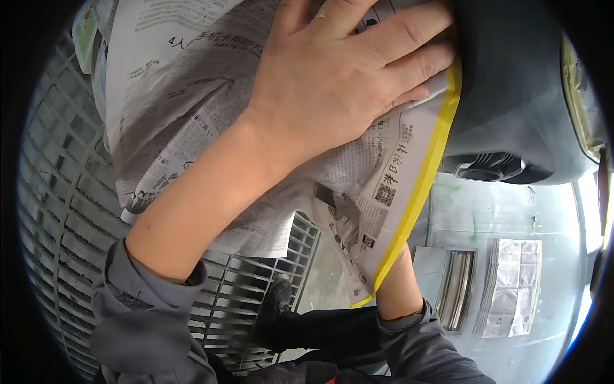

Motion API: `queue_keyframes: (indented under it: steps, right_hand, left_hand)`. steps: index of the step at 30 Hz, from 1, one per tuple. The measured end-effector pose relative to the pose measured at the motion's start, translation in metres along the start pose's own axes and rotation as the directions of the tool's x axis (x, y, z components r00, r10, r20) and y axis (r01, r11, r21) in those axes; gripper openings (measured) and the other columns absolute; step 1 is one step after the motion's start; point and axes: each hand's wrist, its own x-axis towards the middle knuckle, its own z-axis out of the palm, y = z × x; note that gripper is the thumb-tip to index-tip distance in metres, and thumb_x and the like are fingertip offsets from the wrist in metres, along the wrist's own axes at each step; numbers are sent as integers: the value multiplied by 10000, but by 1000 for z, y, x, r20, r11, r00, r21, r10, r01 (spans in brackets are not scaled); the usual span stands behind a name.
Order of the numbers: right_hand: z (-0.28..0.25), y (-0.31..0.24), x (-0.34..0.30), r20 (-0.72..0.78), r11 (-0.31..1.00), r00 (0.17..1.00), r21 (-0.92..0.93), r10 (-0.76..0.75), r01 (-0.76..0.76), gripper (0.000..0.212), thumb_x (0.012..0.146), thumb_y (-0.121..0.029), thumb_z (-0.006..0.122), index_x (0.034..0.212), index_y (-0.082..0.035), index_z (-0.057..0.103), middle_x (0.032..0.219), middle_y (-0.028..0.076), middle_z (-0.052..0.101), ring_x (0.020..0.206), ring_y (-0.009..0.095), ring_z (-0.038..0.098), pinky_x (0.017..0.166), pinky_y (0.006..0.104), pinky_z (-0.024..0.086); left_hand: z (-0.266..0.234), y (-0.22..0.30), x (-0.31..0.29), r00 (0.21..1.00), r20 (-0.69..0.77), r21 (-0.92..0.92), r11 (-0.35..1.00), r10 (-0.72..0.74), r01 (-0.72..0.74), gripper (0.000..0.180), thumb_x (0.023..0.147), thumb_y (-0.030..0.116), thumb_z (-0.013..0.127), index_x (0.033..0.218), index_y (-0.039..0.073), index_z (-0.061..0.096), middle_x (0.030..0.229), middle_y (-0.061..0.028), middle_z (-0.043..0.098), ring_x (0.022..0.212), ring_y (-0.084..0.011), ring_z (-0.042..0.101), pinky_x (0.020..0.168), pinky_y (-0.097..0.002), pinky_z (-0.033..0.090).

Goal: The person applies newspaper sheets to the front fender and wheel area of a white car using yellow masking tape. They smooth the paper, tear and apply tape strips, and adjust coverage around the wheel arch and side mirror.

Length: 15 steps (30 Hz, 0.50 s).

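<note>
A large sheet of newspaper (192, 128), edged with yellow tape (422, 185), hangs creased in front of me. My left hand (345, 83) lies across its upper part, palm down and fingers spread, with the fingertips near the taped edge. Right beside that edge is a dark grey, smoothly curved plastic part (511, 96) that looks like a vehicle bumper. My right forearm (398, 285) rises behind the sheet's lower taped corner. The newspaper hides the right hand and its fingers.
Metal grating (57, 230) spreads along the left and below. At the lower right, a pale panel (441, 211) bears a folded stack of newspaper (511, 288) with a yellow edge, next to a shiny metal recess (455, 291). My shoe (276, 301) shows near the grating.
</note>
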Motion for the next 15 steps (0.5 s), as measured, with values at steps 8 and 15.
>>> queue_keyframes:
  steps: [8,15]
  right_hand:
    - [18,2,11,-48,1000,999,-2,1,-1,514,1087,-390,427,1357,40,509,1180,142,652,1044,234,665,876,375,573]
    - [25,-1,16,-57,1000,998,14,0,1,556,1089,-424,411,1383,41,490,1210,152,648,1076,247,661,898,387,571]
  left_hand:
    - [1,-3,-2,999,37,-37,999,25,-23,355,832,398,716,1145,232,743,1415,11,548,1330,-300,453,1084,-570,388]
    - [3,-2,-5,1000,-4,-74,997,26,-26,417,794,442,739,1155,234,728,1424,-1,537,1342,-313,438,1103,-583,361]
